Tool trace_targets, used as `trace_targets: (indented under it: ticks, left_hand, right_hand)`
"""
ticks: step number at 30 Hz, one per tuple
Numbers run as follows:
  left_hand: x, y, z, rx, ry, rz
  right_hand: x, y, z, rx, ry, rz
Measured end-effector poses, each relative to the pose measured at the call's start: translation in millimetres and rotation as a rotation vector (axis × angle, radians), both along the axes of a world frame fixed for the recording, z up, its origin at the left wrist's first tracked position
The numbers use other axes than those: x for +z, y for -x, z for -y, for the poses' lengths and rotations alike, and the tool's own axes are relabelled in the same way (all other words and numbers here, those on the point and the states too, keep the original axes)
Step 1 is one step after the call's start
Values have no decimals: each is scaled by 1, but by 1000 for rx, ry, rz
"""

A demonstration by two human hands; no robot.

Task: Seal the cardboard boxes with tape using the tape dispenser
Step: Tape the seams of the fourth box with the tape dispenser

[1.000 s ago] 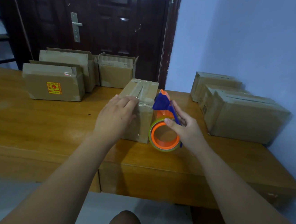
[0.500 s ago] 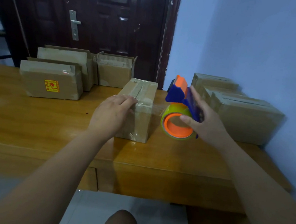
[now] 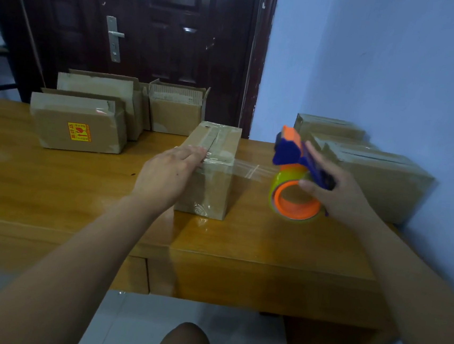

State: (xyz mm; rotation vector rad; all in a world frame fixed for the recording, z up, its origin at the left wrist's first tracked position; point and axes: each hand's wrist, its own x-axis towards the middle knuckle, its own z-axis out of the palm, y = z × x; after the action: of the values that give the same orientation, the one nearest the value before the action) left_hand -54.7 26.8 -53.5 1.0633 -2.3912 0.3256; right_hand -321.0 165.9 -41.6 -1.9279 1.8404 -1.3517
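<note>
Left hand (image 3: 164, 174) flat, fingers straight, pressing tape (image 3: 251, 171) onto box (image 3: 213, 190) mid-tabletop; right hand (image 3: 340, 196) curled round tape dispenser (image 3: 291, 153), toward right edge.

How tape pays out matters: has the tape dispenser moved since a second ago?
Yes. The tape dispenser, in the right hand, went right, away from the taped box toward the wall-side boxes.
</note>
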Motion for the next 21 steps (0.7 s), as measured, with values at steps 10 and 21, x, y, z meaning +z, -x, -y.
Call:
trace_targets:
  ticks: [10, 21]
  left_hand:
    - [0, 2, 3, -10, -23, 2]
    - [-1, 27, -16, -75, 53, 103]
  right_hand:
    - [12, -14, 12, -14, -361, -583]
    - [68, -30, 36, 61, -591, -629]
